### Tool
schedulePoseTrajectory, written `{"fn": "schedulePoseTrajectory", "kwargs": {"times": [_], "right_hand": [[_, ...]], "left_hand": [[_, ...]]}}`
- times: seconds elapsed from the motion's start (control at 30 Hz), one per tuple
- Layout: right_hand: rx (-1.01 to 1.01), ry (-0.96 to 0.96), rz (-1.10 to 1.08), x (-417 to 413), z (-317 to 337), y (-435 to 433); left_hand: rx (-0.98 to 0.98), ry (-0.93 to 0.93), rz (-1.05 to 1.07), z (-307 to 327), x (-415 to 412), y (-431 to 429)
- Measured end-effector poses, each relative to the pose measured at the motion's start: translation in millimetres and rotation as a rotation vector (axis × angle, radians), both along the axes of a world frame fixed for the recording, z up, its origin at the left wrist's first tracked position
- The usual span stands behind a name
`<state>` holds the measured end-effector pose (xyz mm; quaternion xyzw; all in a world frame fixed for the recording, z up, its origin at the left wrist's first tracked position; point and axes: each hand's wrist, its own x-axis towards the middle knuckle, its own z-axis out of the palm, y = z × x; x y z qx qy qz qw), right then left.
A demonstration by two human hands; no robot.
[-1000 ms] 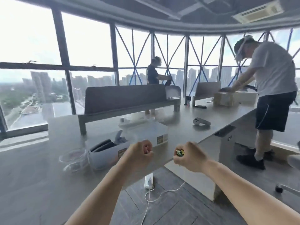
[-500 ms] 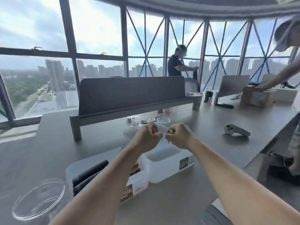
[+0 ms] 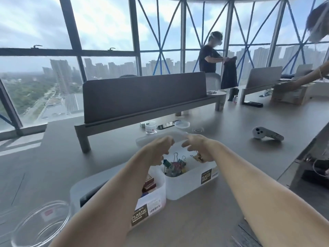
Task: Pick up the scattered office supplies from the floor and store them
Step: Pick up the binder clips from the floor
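- Right hand [image 3: 197, 148] fingers pinch a gold clip [image 3: 198, 157]; open container [image 3: 187, 182] of binder clips [image 3: 173, 167] lies directly beneath.
- Left hand [image 3: 158, 152] alongside, fingers curled; cannot tell what they hold.

this is an open-plan office high up in a tower. a long grey worktop [image 3: 249, 120] runs across the room, split by a low grey divider screen [image 3: 142, 97] on legs, with a second screen [image 3: 263, 77] further right. behind them, floor-to-ceiling windows [image 3: 106, 24] with blue diagonal bracing look out over city high-rises [image 3: 60, 73]. a pale chair back [image 3: 212, 82] shows behind the first screen. near on the worktop, a labelled plastic container [image 3: 192, 182] holds coloured binder clips [image 3: 174, 166]. a cardboard box [image 3: 288, 95] sits far right, and another person [image 3: 208, 57] stands by the windows.
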<state>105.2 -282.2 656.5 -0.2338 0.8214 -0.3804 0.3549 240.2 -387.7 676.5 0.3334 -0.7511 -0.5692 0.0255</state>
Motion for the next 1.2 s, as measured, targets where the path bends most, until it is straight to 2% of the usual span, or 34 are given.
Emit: {"fn": "schedulePoseTrajectory", "kwargs": {"times": [0.13,0.23,0.37,0.47,0.6,0.63,0.73,0.8,1.0,1.2], "right_hand": [[-0.288,-0.041,-0.142,33.1,23.0,23.6],[-0.333,0.028,-0.146,79.0,39.2,49.2],[-0.490,0.091,-0.221,109.6,42.0,63.8],[-0.535,0.148,-0.245,153.8,47.6,89.1],[-0.418,0.199,-0.191,214.4,42.7,154.3],[-0.384,0.260,-0.164,230.0,36.9,175.0],[-0.145,0.643,-0.023,263.9,1.8,245.4],[-0.003,0.749,0.085,287.5,-27.6,296.2],[0.304,0.677,0.199,314.7,-133.8,418.2],[0.435,0.555,0.105,285.2,-252.9,488.2]], "left_hand": [[0.025,0.139,0.009,26.8,46.0,33.6],[-0.043,0.210,-0.007,43.7,92.7,68.7],[-0.263,0.330,-0.017,44.0,153.5,108.3],[-0.246,0.282,-0.008,35.3,191.9,127.8],[-0.091,0.310,0.027,13.2,234.5,158.2],[-0.071,0.316,0.019,3.5,242.5,167.0],[-0.054,0.279,-0.084,-37.0,263.8,203.1],[-0.076,0.228,-0.168,-70.0,275.1,233.8],[-0.207,-0.002,-0.378,-173.3,268.0,316.9],[-0.351,-0.177,-0.558,-275.9,217.5,368.2]]}}
